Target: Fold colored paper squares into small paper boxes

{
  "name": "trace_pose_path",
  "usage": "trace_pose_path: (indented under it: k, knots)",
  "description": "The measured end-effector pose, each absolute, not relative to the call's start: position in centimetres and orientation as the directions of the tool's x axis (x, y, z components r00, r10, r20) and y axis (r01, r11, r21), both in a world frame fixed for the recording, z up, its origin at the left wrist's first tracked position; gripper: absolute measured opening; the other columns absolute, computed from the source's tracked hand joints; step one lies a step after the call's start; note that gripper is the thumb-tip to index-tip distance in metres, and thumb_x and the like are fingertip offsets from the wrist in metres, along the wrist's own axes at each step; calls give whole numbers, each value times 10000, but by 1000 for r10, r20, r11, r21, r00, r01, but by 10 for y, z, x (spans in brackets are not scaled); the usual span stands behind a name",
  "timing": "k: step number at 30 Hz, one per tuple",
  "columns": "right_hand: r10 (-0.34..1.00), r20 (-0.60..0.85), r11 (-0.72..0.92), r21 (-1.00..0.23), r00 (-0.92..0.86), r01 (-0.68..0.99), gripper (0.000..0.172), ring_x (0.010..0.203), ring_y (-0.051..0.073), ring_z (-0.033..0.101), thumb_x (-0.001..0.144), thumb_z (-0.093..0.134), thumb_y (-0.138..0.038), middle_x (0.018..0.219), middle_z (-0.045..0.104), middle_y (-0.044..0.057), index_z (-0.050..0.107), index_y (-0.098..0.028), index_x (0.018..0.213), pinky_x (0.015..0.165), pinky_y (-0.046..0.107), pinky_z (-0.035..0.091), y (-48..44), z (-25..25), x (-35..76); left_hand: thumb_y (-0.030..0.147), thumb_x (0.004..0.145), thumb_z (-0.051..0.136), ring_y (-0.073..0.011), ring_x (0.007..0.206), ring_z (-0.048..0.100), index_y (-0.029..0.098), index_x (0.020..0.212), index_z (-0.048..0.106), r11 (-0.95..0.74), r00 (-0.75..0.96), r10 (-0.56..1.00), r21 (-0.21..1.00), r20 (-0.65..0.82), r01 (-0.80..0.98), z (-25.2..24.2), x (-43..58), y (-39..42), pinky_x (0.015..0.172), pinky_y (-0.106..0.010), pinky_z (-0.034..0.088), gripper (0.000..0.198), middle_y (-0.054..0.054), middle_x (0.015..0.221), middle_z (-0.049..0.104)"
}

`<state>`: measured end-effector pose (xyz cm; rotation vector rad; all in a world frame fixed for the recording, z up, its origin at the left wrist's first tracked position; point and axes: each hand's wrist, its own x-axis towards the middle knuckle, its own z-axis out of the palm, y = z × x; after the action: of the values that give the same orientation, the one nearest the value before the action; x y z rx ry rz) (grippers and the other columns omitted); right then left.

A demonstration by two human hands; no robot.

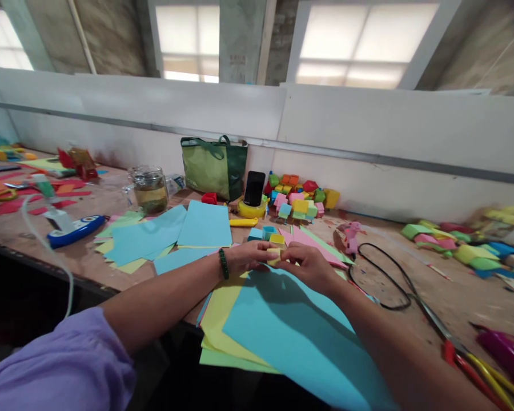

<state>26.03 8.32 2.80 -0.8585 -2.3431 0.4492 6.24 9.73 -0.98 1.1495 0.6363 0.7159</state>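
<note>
Both my hands meet over the middle of the workbench, pinching a small yellow folded paper piece (pixel 276 253) between their fingertips. My left hand (pixel 248 257) has a green bead bracelet at the wrist. My right hand (pixel 309 265) grips the piece from the right. Below them lies a large blue paper sheet (pixel 300 337) on top of yellow and green sheets (pixel 223 319). Small blue and yellow folded cubes (pixel 269 234) sit just beyond my fingers.
More blue sheets (pixel 163 235) lie to the left, with a glass jar (pixel 149 189), a green bag (pixel 214 165), a phone on a yellow stand (pixel 254 194) and a heap of coloured paper cubes (pixel 300 200). A black cord (pixel 385 274), a glue gun (pixel 351 237) and scissors (pixel 466 357) lie right.
</note>
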Motion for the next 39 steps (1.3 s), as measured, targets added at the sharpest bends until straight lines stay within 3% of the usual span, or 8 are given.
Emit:
trace_pose_path:
  k: [8,13,16,20,25,28,34,39]
  knots:
    - [593,324,761,-527,-737,379,220,618,122,547,823,650,-389,671,624,3,723,-200,736,564,230,412,81,31,264,329,527,875,-81,656,549,146,915,683,138,708,702,990,-70,-39,-8,59,98,576,-180,426,470,-10,811,633]
    - [732,616,636,-466,-291,615,307,675,156,597,894,513,-418,762,686,46,697,-173,864,605,265,467,106,20,279,449,660,769,-146,783,606,153,1016,616,-149,492,854,986,167,-76,-3,55,104,689,-254,479,488,-60,937,638]
    - [747,644,526,-419,-167,740,310,819,201,612,905,466,-374,902,689,103,683,-153,912,748,334,479,127,13,296,433,724,717,-190,945,592,162,1055,582,-315,336,892,949,301,-12,-6,54,110,854,-310,453,449,-79,1051,623]
    - [830,530,383,-321,-171,866,332,981,295,585,811,585,-426,1010,688,151,706,-152,955,859,437,423,144,2,313,365,650,786,-282,1130,493,191,996,634,-434,255,887,882,384,184,-14,57,113,1054,-416,298,416,-95,1108,612]
    - [935,263,293,-187,-240,938,574,897,331,620,700,645,-612,956,711,176,703,-139,1020,694,373,425,143,-5,314,369,674,753,-342,1356,252,228,1104,644,-435,192,895,690,402,578,-18,58,113,1132,-491,47,466,-116,1398,448]
    - [955,165,266,-109,-247,958,496,873,300,636,812,531,-568,931,714,169,707,-144,999,666,334,403,140,0,310,400,705,699,-336,1358,267,258,1251,561,-330,140,917,510,374,794,-18,56,115,1115,-527,75,581,-108,1430,428]
    - [957,92,277,-3,-275,961,632,1006,300,627,791,541,-610,1119,686,143,596,-166,1238,713,315,418,139,6,309,275,681,671,-340,1281,379,232,1233,579,-266,21,901,516,433,814,-20,53,119,1091,-532,163,561,-125,1343,504]
    - [946,78,310,70,-315,948,392,972,249,651,939,381,-367,1048,715,127,610,-179,1194,714,299,411,144,4,314,143,719,578,-269,1204,469,177,1194,587,-282,-113,833,591,542,756,-16,47,129,1051,-426,315,476,-118,1243,558]
